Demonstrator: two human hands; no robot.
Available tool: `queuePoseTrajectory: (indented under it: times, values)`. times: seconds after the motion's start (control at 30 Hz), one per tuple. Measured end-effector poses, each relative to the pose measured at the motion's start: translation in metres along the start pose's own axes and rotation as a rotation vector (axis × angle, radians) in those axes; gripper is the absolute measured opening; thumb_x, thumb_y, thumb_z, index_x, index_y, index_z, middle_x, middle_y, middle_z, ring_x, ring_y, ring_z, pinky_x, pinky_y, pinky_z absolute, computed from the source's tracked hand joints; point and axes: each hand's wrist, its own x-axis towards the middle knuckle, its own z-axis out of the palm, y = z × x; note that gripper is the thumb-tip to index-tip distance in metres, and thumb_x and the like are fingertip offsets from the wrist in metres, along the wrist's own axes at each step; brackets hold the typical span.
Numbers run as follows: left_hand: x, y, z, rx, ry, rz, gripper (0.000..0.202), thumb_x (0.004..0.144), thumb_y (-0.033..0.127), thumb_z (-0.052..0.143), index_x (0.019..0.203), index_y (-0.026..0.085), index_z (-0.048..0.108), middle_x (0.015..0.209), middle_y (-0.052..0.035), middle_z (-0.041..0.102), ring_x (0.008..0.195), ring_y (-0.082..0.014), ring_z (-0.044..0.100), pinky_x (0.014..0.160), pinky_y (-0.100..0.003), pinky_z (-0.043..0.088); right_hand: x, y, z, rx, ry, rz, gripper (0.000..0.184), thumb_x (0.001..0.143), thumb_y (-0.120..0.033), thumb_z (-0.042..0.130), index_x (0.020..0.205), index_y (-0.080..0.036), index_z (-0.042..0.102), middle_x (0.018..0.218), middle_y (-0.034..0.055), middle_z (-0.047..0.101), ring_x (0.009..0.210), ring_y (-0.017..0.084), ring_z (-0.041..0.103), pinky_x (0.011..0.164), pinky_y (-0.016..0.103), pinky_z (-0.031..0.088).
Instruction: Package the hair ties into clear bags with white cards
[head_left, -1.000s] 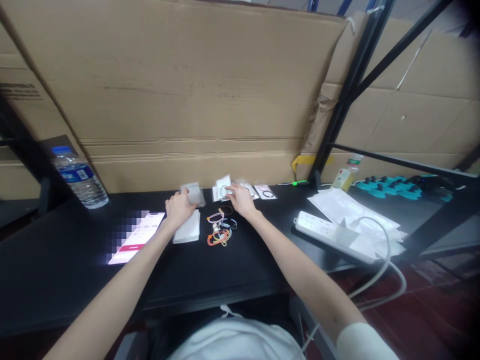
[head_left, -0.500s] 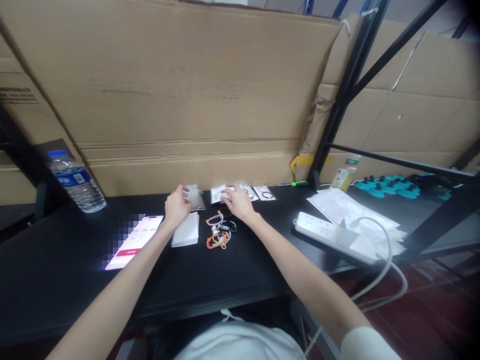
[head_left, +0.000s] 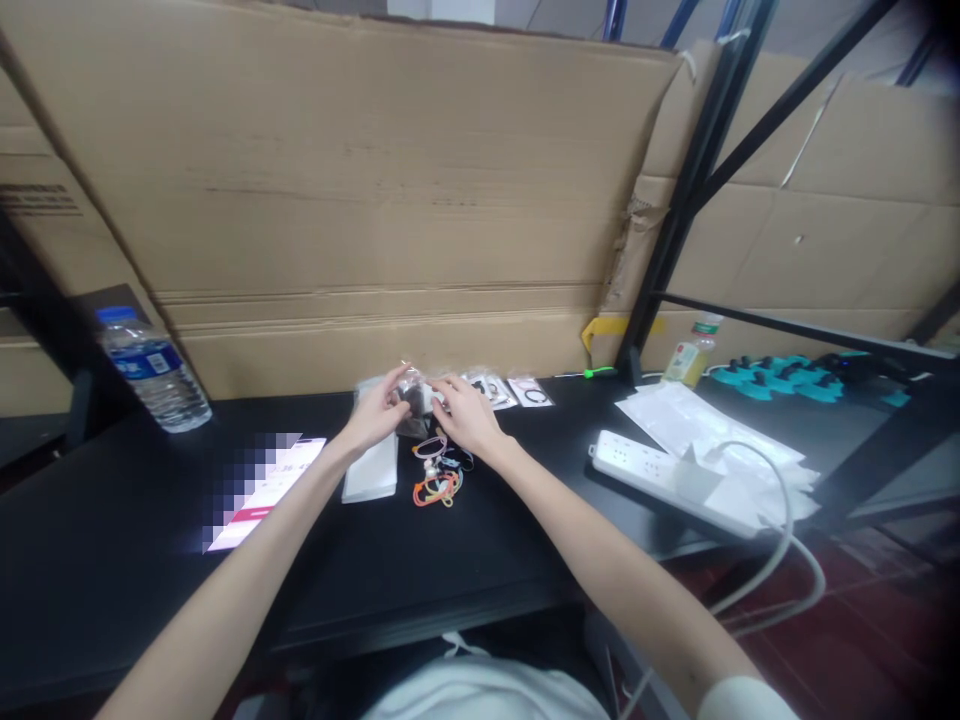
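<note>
A small clear plastic bag (head_left: 412, 388) is held up over the black table, with a dark patch showing in it. My left hand (head_left: 375, 410) is closed on the bag's left side. My right hand (head_left: 466, 412) pinches a small white card (head_left: 429, 400) at the bag's right side; how far the card is inside it, I cannot tell. Just below lie several coloured hair ties (head_left: 437, 482), orange, yellow and lilac among them. A stack of white cards (head_left: 371, 472) sits under my left wrist, and more clear bags (head_left: 367, 385) lie behind that hand.
Packed bands on cards (head_left: 531, 391) lie in a row to the right. A lit phone (head_left: 274, 485) and a water bottle (head_left: 157, 370) are on the left. On the right are a white power strip (head_left: 637, 455), papers (head_left: 690, 420) and a drink bottle (head_left: 688, 352). Cardboard (head_left: 390, 200) walls the back.
My left hand has moved right and lifted a clear bag from the pile. My right hand has shifted slightly left with a white card, bringing the two together.
</note>
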Motion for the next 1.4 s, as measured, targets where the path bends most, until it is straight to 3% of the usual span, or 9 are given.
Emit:
queuePoseTrajectory:
  times: [0.17, 0.3, 0.47, 0.63, 0.73, 0.87, 1.0, 1.27, 1.4]
  values:
    - [-0.007, 0.012, 0.004, -0.06, -0.124, 0.028, 0.094, 0.078, 0.017, 0.068, 0.165, 0.022, 0.036, 0.151, -0.0216, 0.062, 0.109, -0.0263, 0.071, 0.088, -0.041, 0.061, 0.002, 0.006, -0.004, 0.011, 0.071, 0.01, 0.04, 0.106, -0.031, 0.057, 0.144, -0.019, 0.063, 0.13, 0.0143, 0.066, 0.123, 0.028, 0.063, 0.102, 0.041, 0.053]
    - [-0.01, 0.019, 0.006, -0.06, -0.168, 0.026, 0.101, 0.081, 0.02, 0.072, 0.169, 0.026, 0.023, 0.153, -0.0211, 0.061, 0.108, -0.0242, 0.07, 0.093, -0.043, 0.058, 0.004, 0.007, -0.006, 0.108, 0.119, 0.059, 0.034, 0.103, -0.034, 0.066, 0.134, -0.02, 0.067, 0.12, 0.0102, 0.071, 0.108, 0.025, 0.067, 0.098, 0.038, 0.053]
    - [-0.012, 0.035, 0.007, -0.143, -0.097, -0.079, 0.079, 0.09, 0.051, 0.074, 0.158, 0.023, 0.046, 0.12, -0.0108, 0.076, 0.084, -0.0176, 0.069, 0.09, -0.04, 0.059, 0.006, 0.002, -0.011, 0.216, 0.207, 0.118, 0.025, 0.103, -0.034, 0.067, 0.125, -0.022, 0.068, 0.116, 0.0068, 0.072, 0.09, 0.02, 0.068, 0.088, 0.032, 0.052]
    - [-0.011, 0.042, 0.003, -0.126, -0.041, -0.099, 0.058, 0.091, 0.071, 0.065, 0.112, 0.018, 0.077, 0.08, -0.0017, 0.068, 0.07, -0.0153, 0.058, 0.079, -0.035, 0.057, 0.005, -0.006, -0.018, 0.268, 0.198, 0.147, 0.018, 0.099, -0.038, 0.072, 0.108, -0.023, 0.067, 0.107, 0.0038, 0.072, 0.083, 0.018, 0.068, 0.085, 0.031, 0.051]
    - [-0.01, 0.041, -0.001, -0.085, -0.061, -0.088, 0.044, 0.089, 0.063, 0.072, 0.097, 0.021, 0.078, 0.088, -0.0026, 0.07, 0.079, -0.0163, 0.062, 0.079, -0.032, 0.055, 0.005, -0.01, -0.021, 0.319, 0.187, 0.14, 0.017, 0.097, -0.038, 0.075, 0.1, -0.022, 0.067, 0.107, 0.0034, 0.07, 0.08, 0.016, 0.068, 0.083, 0.03, 0.051]
    - [-0.01, 0.04, -0.005, -0.195, -0.155, -0.122, 0.035, 0.091, 0.056, 0.075, 0.099, 0.022, 0.076, 0.12, -0.0075, 0.075, 0.111, -0.021, 0.067, 0.094, -0.032, 0.053, 0.006, -0.012, -0.025, 0.418, 0.171, 0.075, 0.017, 0.096, -0.036, 0.075, 0.092, -0.022, 0.067, 0.098, 0.0013, 0.069, 0.076, 0.015, 0.065, 0.078, 0.028, 0.05]
    - [-0.011, 0.037, -0.006, -0.364, -0.276, -0.166, 0.033, 0.093, 0.054, 0.075, 0.104, 0.022, 0.075, 0.13, -0.009, 0.073, 0.128, -0.0254, 0.064, 0.106, -0.039, 0.051, 0.007, -0.014, -0.03, 0.478, 0.155, 0.088, 0.014, 0.096, -0.033, 0.075, 0.091, -0.021, 0.069, 0.095, 0.0015, 0.072, 0.078, 0.015, 0.065, 0.075, 0.027, 0.05]
    - [-0.015, 0.037, -0.002, -0.478, -0.458, -0.248, 0.053, 0.099, 0.067, 0.06, 0.127, 0.023, 0.071, 0.136, -0.0128, 0.073, 0.128, -0.03, 0.068, 0.113, -0.048, 0.048, 0.008, -0.019, -0.037, 0.56, 0.08, 0.09, 0.011, 0.092, -0.028, 0.078, 0.101, -0.022, 0.078, 0.097, 0.0018, 0.073, 0.079, 0.014, 0.065, 0.078, 0.027, 0.052]
    - [-0.017, 0.042, -0.002, -0.422, -0.434, -0.236, 0.059, 0.098, 0.071, 0.058, 0.128, 0.022, 0.071, 0.134, -0.0144, 0.074, 0.123, -0.0304, 0.069, 0.109, -0.049, 0.051, 0.01, -0.016, -0.038, 0.764, -0.005, 0.178, 0.018, 0.093, -0.037, 0.075, 0.099, -0.02, 0.073, 0.103, 0.003, 0.075, 0.077, 0.014, 0.066, 0.072, 0.026, 0.055]
